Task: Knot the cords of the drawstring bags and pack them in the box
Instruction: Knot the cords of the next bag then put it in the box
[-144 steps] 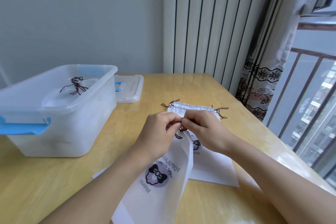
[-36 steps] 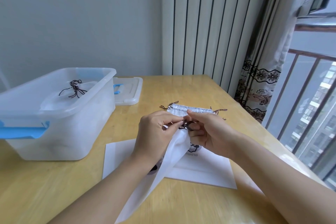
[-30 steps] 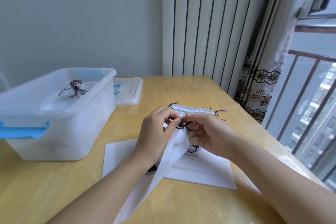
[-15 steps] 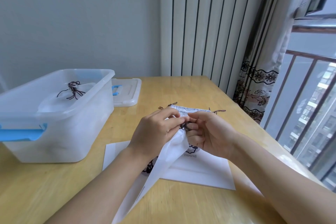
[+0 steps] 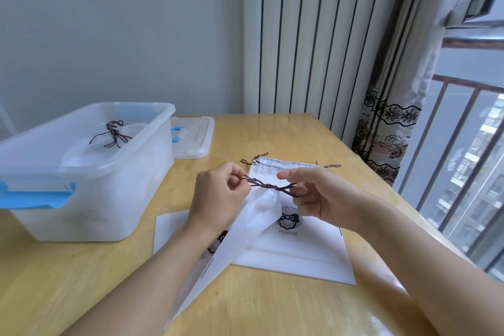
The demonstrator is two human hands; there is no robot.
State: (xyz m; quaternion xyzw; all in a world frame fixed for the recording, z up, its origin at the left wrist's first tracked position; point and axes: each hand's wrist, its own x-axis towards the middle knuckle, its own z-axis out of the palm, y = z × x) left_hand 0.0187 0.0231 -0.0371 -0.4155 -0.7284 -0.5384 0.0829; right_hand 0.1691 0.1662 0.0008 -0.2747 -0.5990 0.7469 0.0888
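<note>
Two hands work above the tabletop (image 5: 272, 131): the left hand (image 5: 218, 196) and the right hand (image 5: 321, 199) each have fingers pinched on an end of one dark cord (image 5: 268, 186), a knot at its middle. One white bag (image 5: 240, 232) hangs from it over two flat bags (image 5: 294, 248). One clear box (image 5: 90, 185) near the left edge holds one knotted bag (image 5: 109, 144); one lid (image 5: 195, 136) lies behind it.

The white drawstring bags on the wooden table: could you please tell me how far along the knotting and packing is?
Done: one white bag with tied dark cords already lies in the translucent plastic box.
In hand: the left hand and right hand pull the dark cord of a lifted white bag taut, a knot formed midway.
Left: packing this one, then the flat white bag on the table, cords loose.
</note>
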